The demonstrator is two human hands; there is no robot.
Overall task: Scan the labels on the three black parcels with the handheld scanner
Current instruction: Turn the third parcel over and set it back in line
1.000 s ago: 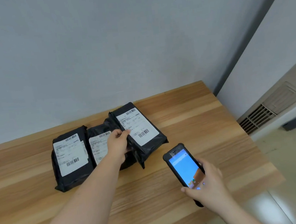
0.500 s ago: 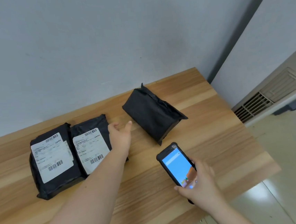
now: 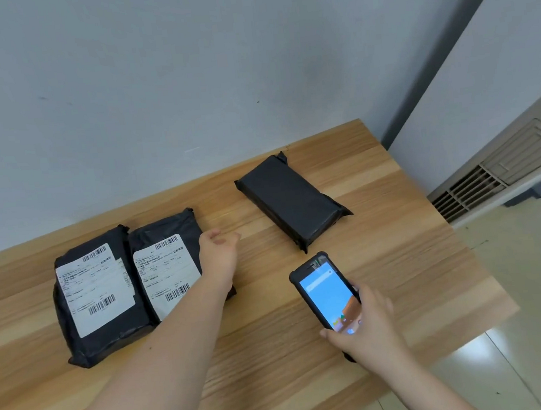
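Three black parcels lie on the wooden table. The left parcel and the middle parcel lie side by side, white barcode labels facing up. The right parcel lies apart near the wall with its plain black side up, so its label is hidden. My left hand hovers empty, fingers loosely apart, over the middle parcel's right edge; my forearm covers part of that parcel. My right hand holds the handheld scanner, a black phone-like device with a lit blue screen, over the table in front of the right parcel.
A grey wall runs directly behind the table. The table's right edge drops to a shiny tiled floor. A low white unit with vent grilles stands against the wall at the right.
My left hand flipped the right parcel over, label down, away from the other two, let go and drew back toward the middle parcel. The scanner stayed in my right hand.
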